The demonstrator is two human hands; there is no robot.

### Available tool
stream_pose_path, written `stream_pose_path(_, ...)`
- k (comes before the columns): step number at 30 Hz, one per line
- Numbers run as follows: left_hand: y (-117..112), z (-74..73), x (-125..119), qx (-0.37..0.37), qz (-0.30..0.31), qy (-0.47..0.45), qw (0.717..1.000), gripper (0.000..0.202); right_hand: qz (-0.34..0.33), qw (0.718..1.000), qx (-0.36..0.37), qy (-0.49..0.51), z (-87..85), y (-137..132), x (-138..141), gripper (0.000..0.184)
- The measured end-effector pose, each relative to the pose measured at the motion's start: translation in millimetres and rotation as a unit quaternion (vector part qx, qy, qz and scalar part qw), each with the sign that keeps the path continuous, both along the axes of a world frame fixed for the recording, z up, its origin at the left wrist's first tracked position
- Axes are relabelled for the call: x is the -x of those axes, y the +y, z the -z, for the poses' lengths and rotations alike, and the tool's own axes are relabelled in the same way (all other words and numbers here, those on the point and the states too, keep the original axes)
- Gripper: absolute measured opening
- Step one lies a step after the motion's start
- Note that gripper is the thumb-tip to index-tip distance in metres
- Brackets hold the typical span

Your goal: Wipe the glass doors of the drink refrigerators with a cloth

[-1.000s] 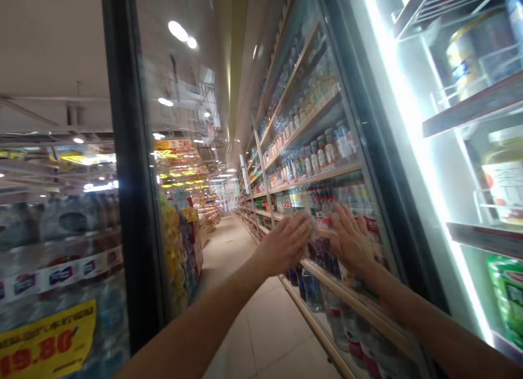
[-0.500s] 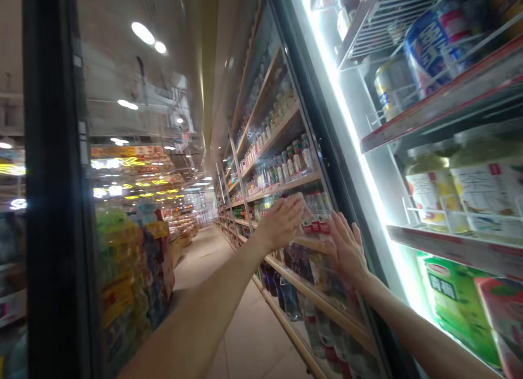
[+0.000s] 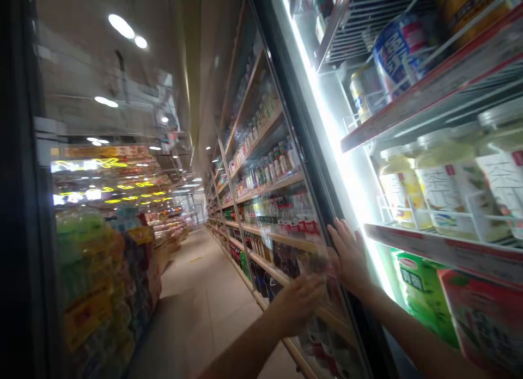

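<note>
My left hand is low in front of the glass door, fingers pressed together and bent towards the pane. Blur and the angle hide what is under its fingertips. Higher up, my right hand rests with spread fingers against the dark door frame, close to the lit cooler edge. It holds nothing that I can see. Through or in the glass, shelves of bottles show behind both hands.
On the right, cooler shelves hold a blue tub, jars of pale yellow drink, a green pack and a red pack. Stacked bottles stand left of the aisle floor.
My left hand has moved down and slightly right along the glass. My right hand stays near the frame, a little lower. The view has shifted right, bringing more of the cooler in.
</note>
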State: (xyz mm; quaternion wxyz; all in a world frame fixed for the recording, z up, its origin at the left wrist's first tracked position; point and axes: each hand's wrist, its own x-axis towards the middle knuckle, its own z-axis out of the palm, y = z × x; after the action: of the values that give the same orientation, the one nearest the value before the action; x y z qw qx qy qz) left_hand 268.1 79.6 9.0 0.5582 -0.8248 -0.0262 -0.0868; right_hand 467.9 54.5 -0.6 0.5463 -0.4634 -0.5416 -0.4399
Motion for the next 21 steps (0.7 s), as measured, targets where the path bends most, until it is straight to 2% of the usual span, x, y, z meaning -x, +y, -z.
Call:
stream_pose_path(2, -0.1, -26.9, 15.3, -0.018, -0.008, -0.092, 0.996, 0.047, 0.002, 1.000, 0.012, 0.002, 4.9, 0.3, 0.6, 0.054)
stream_pose_path(4, -1.7, -55.1, 29.8, -0.037, -0.024, -0.196, 0.980, 0.047, 0.005, 1.000, 0.025, 0.006, 10.5, 3.4, 7.1, 0.054)
stream_pose_path(5, -4.0, -62.6, 37.4, -0.045, -0.027, -0.229, 0.972, 0.046, 0.006, 0.999, 0.031, 0.008, 13.4, 5.4, 12.5, 0.055)
stream_pose_path(7, -12.4, -59.6, 54.1, -0.052, -0.032, -0.219, 0.974, 0.046, 0.004, 0.999, 0.040, 0.008, 18.9, 9.3, 26.5, 0.057)
stream_pose_path(10, -27.6, -34.5, 82.2, -0.045, -0.014, -0.055, 0.997, 0.047, -0.012, 0.998, 0.056, 0.003, 23.5, 12.1, 47.4, 0.059)
stream_pose_path(12, -32.9, -32.9, 98.6, -0.045, -0.017, -0.004, 0.999, 0.047, -0.023, 0.998, 0.060, -0.009, 23.3, 12.1, 56.6, 0.060)
stream_pose_path(13, -33.7, -39.9, 105.1, -0.053, -0.023, -0.025, 0.998, 0.046, -0.025, 0.998, 0.056, -0.014, 22.5, 11.9, 59.4, 0.060)
stream_pose_path(15, -33.2, -62.0, 115.2, -0.074, -0.043, -0.127, 0.988, 0.045, -0.025, 0.998, 0.047, -0.019, 20.4, 11.4, 63.3, 0.059)
stream_pose_path(17, -33.6, -77.0, 123.5, -0.090, -0.058, -0.247, 0.963, 0.044, -0.025, 0.999, 0.040, -0.016, 19.0, 11.1, 67.5, 0.059)
stream_pose_path(19, -37.8, -71.8, 132.4, -0.089, -0.065, -0.295, 0.949, 0.044, -0.031, 0.999, 0.030, -0.019, 18.9, 10.6, 74.0, 0.059)
stream_pose_path(21, -44.5, -52.8, 143.6, -0.076, -0.059, -0.219, 0.971, 0.044, -0.041, 0.998, 0.016, -0.043, 19.2, 9.7, 82.7, 0.058)
